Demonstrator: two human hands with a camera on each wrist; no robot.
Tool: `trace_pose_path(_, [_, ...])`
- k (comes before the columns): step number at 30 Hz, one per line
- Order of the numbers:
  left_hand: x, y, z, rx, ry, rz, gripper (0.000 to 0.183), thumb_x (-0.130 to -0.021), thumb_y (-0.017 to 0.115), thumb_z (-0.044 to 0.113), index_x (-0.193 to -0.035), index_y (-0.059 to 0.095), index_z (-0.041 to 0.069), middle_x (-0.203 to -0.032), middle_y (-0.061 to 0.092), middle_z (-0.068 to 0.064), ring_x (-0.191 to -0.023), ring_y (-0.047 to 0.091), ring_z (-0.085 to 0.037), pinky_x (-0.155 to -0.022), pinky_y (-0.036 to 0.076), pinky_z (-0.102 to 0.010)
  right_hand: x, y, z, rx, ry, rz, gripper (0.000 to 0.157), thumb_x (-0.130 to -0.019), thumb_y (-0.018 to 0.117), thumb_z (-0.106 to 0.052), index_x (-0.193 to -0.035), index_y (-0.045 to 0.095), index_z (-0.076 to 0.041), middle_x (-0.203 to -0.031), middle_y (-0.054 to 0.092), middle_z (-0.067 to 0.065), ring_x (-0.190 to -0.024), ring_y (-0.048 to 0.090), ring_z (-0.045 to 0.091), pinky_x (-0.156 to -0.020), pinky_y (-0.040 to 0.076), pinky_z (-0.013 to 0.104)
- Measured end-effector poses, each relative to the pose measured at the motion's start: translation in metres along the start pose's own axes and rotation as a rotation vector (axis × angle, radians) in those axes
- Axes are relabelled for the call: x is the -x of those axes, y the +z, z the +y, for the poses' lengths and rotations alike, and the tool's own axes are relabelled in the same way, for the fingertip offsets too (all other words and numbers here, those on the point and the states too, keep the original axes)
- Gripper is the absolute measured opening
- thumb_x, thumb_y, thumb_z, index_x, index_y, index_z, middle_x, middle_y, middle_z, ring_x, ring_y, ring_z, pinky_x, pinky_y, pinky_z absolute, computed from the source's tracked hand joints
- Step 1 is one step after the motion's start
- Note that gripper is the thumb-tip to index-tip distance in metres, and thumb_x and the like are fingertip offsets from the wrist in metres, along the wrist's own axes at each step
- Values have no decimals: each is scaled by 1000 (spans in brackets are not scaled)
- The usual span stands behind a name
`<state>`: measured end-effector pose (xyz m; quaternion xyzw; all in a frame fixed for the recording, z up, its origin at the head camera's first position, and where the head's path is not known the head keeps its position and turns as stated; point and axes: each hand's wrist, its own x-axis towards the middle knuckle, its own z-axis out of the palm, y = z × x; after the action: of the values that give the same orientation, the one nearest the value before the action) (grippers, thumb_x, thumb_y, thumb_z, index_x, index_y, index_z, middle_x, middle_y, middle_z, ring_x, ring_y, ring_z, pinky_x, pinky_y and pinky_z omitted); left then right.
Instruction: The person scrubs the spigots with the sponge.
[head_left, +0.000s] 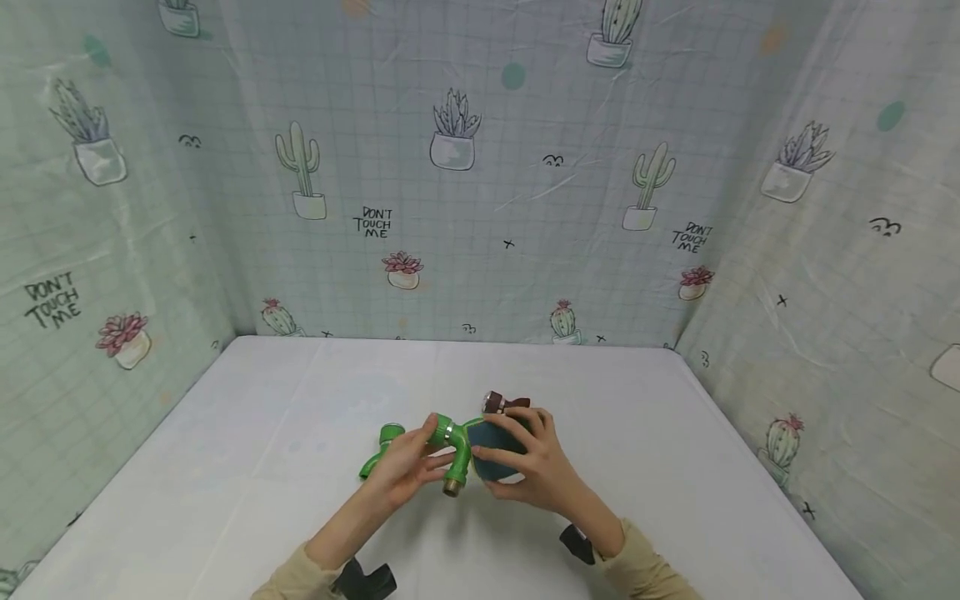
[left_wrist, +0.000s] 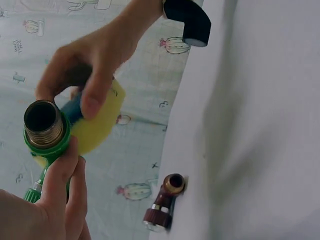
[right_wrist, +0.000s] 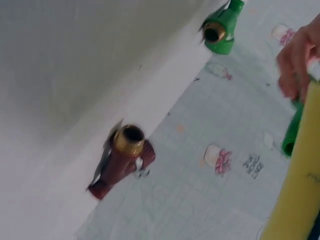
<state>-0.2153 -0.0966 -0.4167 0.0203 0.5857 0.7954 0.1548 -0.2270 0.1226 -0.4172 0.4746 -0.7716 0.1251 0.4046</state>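
Observation:
In the head view my left hand (head_left: 405, 467) holds a green tap (head_left: 461, 458) by its upper part. Its threaded brass end points down toward me, and in the left wrist view that open thread (left_wrist: 44, 125) faces the camera. A sponge (head_left: 491, 450), dark blue on one face and yellow on the other (left_wrist: 102, 122), is gripped by my right hand (head_left: 536, 462) with spread, bent fingers. The sponge is right beside the tap; whether they touch is hard to tell, as fingers cover part of both.
A second green tap (head_left: 391, 432) lies on the white table (head_left: 300, 392) beyond my left hand. Behind my right hand lies a brown tap (head_left: 495, 402) with a brass end (right_wrist: 129, 140). Cactus-print sheets (head_left: 480, 192) stand along the table's back and sides.

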Motion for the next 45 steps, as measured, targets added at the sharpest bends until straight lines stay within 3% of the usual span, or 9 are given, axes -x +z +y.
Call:
trace_pose_path(6, [6,8,3,-13,64,20,65,-91,45,41,-129,33,-10,-120,48,-22,-108,52,-41,-77,53,-40,-2,-3,5,160,111,6,43,-64,74,-38,-105,64,-30,-120,53,10,-104,44,30,-77,33,46])
trace_pose_path(12, [10,12,6,-122,113,51,55,-90,48,37,-125,40,-6,-113,54,-18,-103,58,-37,-71,55,-39,-12,-13,11,-53,277,24,34,-81,55,-47,-106,65,-26,-120,55,9,-104,43,26,-76,37,46])
trace_pose_path(16, [11,13,6,-207,142,0,51,-90,51,33,-122,43,-6,-112,56,-20,-98,61,-33,-68,56,-39,-22,-13,7,-210,342,-93,34,-82,57,-44,-112,62,-28,-123,55,6,-105,44,20,-75,39,41])
trace_pose_path(20, [12,12,4,-239,143,-16,47,-89,53,31,-116,47,-7,-106,59,-16,-93,64,-28,-68,56,-39,-21,-12,9,-180,383,-194,32,-78,66,-35,-109,63,-30,-120,58,5,-101,46,19,-71,37,35])
trace_pose_path(23, [13,9,3,-241,136,2,45,-89,53,30,-114,47,-7,-103,59,-15,-93,64,-29,-68,56,-39,-14,-13,17,-89,403,-193,31,-74,69,-34,-105,65,-30,-116,59,4,-98,45,20,-70,36,36])
trace_pose_path(26, [14,6,3,-226,132,20,48,-90,51,31,-118,44,-7,-106,58,-16,-97,62,-32,-68,56,-39,-9,-12,21,-40,361,-131,31,-76,67,-39,-105,65,-29,-115,58,4,-99,44,20,-71,36,39])
trace_pose_path(33, [10,8,4,-139,73,-8,60,-91,47,39,-126,39,-10,-111,58,-17,-101,59,-34,-72,55,-38,-11,-3,8,-67,73,-26,36,-78,58,-46,-110,61,-31,-119,53,7,-104,43,24,-77,38,44])
trace_pose_path(40, [10,9,7,-154,55,-9,60,-90,49,37,-124,39,-10,-108,59,-17,-97,61,-35,-68,56,-37,-2,-7,23,-18,76,10,32,-77,55,-46,-104,64,-30,-115,55,9,-102,43,27,-78,36,47])
trace_pose_path(45, [7,12,9,-146,61,76,46,-87,56,32,-112,45,-6,-93,63,-10,-90,64,-32,-67,55,-42,-8,-13,10,-177,40,-65,31,-78,57,-45,-106,63,-32,-119,55,6,-104,43,21,-79,39,42])
